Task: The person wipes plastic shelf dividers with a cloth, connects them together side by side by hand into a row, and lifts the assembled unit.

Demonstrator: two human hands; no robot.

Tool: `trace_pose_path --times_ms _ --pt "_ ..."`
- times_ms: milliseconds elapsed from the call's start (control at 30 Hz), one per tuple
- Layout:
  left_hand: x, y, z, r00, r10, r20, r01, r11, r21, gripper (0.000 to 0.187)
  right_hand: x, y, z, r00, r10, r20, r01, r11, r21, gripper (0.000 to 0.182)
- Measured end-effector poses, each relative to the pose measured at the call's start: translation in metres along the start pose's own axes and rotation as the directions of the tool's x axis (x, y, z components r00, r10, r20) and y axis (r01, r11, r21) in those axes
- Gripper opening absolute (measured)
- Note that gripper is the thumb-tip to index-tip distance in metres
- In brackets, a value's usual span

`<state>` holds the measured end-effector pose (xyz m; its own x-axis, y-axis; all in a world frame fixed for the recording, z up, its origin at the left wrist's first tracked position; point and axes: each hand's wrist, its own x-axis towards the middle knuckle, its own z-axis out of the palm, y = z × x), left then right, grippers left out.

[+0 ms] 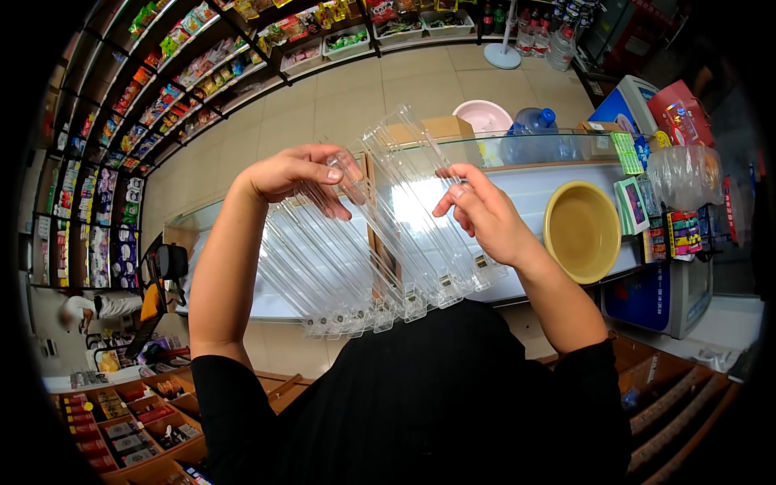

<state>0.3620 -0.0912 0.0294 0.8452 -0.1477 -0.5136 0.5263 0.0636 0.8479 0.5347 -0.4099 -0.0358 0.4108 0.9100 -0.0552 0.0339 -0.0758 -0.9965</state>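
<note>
Several long clear plastic trays (347,259), joined side by side like a rack, are held up in front of my body, above a glass counter. My left hand (311,178) grips their upper left part, with the thumb over a clear strip and the fingers curled behind. On the right, my right hand (485,212) has its thumb and fingers bent around the edge of the rightmost clear strips. Small metal-coloured pieces show along the lower ends of the trays, near my black shirt.
A yellow basin (582,232) stands on the glass counter (517,174) at the right. Beyond it are a pink basin (482,118) and a blue water bottle (533,121). Snack shelves (174,97) line the far left. Another person (85,309) is at far left.
</note>
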Motion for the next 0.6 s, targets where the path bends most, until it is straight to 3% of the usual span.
trace_pose_path --times_ms 600 --pt "-0.001 0.0003 -0.0024 1.0 0.002 0.012 -0.002 1.0 -0.006 0.048 0.0031 0.0016 -0.0019 0.999 -0.034 0.002 0.034 0.999 -0.032 0.038"
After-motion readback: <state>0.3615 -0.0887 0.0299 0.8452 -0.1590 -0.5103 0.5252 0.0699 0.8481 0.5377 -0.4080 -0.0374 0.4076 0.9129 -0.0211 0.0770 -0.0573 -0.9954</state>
